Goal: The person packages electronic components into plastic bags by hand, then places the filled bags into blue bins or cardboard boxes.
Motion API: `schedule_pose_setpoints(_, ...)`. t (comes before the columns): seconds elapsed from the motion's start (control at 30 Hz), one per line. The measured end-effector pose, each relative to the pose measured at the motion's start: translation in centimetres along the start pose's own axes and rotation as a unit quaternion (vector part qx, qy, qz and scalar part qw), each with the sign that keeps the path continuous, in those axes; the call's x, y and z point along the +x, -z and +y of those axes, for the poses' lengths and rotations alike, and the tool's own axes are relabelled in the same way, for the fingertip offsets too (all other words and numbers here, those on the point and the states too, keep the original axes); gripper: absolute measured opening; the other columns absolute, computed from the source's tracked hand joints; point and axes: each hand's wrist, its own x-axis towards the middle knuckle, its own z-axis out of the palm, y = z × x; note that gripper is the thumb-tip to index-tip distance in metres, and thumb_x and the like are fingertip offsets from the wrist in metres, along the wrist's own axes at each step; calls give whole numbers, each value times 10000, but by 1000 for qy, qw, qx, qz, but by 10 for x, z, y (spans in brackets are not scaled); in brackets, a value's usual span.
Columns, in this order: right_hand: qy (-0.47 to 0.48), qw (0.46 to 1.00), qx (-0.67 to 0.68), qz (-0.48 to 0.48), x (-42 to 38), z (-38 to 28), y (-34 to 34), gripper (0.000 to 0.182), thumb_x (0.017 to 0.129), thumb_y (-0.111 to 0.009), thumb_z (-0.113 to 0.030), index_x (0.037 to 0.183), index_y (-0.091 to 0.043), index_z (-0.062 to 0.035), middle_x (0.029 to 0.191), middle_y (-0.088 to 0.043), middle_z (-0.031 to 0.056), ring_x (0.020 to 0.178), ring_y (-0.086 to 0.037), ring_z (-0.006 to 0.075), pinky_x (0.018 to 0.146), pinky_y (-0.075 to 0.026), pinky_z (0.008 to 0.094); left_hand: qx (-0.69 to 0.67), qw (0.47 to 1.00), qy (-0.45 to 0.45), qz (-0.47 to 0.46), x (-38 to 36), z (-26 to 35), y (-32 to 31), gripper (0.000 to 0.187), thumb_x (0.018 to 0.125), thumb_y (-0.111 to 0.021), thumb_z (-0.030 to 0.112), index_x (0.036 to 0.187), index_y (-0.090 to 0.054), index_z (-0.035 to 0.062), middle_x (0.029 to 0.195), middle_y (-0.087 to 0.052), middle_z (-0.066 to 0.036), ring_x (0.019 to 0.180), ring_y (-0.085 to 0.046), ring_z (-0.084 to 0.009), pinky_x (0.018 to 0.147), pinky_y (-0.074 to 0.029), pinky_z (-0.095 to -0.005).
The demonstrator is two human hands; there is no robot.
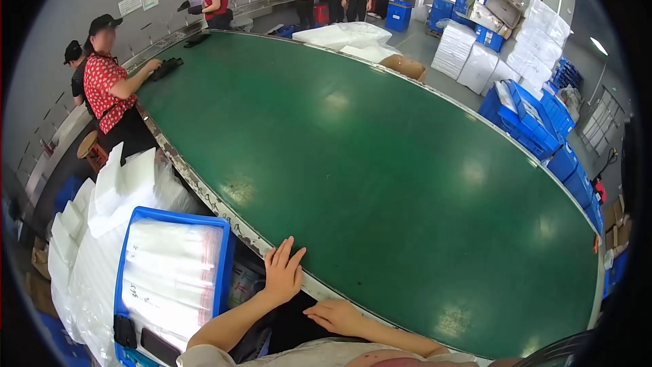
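Note:
My left hand (284, 273) rests at the near edge of the green belt (380, 163), its fingers spread over the metal rim and nothing in them. To its lower right, my right hand (334, 316) lies by the same rim, palm down with its fingers loosely extended and apart, holding nothing. The two hands do not touch. Left of my left hand stands a blue crate (223, 251) with stacked clear plastic bags (170, 268). A dark phone (160, 346) lies at the crate's near end.
A person in a red patterned top (109, 92) touches a black item (166, 68) at the belt's far left. More people stand farther back. White foam stacks (115, 197) are at left. Blue crates (519, 119) and wrapped white stacks (536, 41) line the right.

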Motion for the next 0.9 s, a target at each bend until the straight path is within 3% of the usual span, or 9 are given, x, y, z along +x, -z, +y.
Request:
schedule_pose_setpoints(0.37, 29, 999, -24, 2, 5, -5, 4, 157, 896, -726, -137, 1047, -730, -95, 824, -684, 59, 708, -669, 262, 634, -535, 362, -9, 1000, 6, 9, 3, 1, 6, 500, 865, -590, 83, 1364, -582, 81, 1559, -402, -228, 1401, -444, -361, 1129, -279, -523)
schedule_pose_setpoints(0.53, 16, 999, -4, -32, 6, -4, 5, 156, 907, -705, -136, 1053, -713, -81, 857, -698, 81, 752, -679, 284, 663, -540, 380, -15, 1000, -1, 14, 8, 0, 2, 513, 860, -612, 110, 1371, -576, 89, 1563, -400, -220, 1399, -446, -364, 1127, -299, -529)
schedule_pose_setpoints(0.63, 40, 999, -23, -1, 12, -1, 3, 142, 899, -715, -122, 1036, -726, -87, 836, -696, 87, 736, -678, 291, 651, -540, 386, -28, 999, 16, 17, 4, -1, 4, 544, 839, -623, 99, 1380, -568, 103, 1559, -410, -225, 1391, -460, -382, 1122, -316, -532)
schedule_pose_setpoints(0.67, 50, 998, -2, -33, 12, -2, 2, 142, 899, -715, -122, 1036, -726, -87, 836, -696, 87, 736, -678, 291, 651, -540, 386, -28, 999, 15, 19, 2, -2, 2, 556, 838, -627, 99, 1390, -559, 104, 1564, -404, -223, 1399, -453, -377, 1124, -316, -532)
schedule_pose_setpoints(0.9, 22, 999, -34, -27, 15, -5, -3, 134, 883, -730, -57, 1015, -735, -79, 823, -691, 98, 681, -661, 300, 589, -521, 390, -9, 999, 12, 37, -10, -12, -9, 531, 861, -614, 94, 1388, -547, 103, 1598, -356, -215, 1428, -424, -353, 1121, -309, -544)
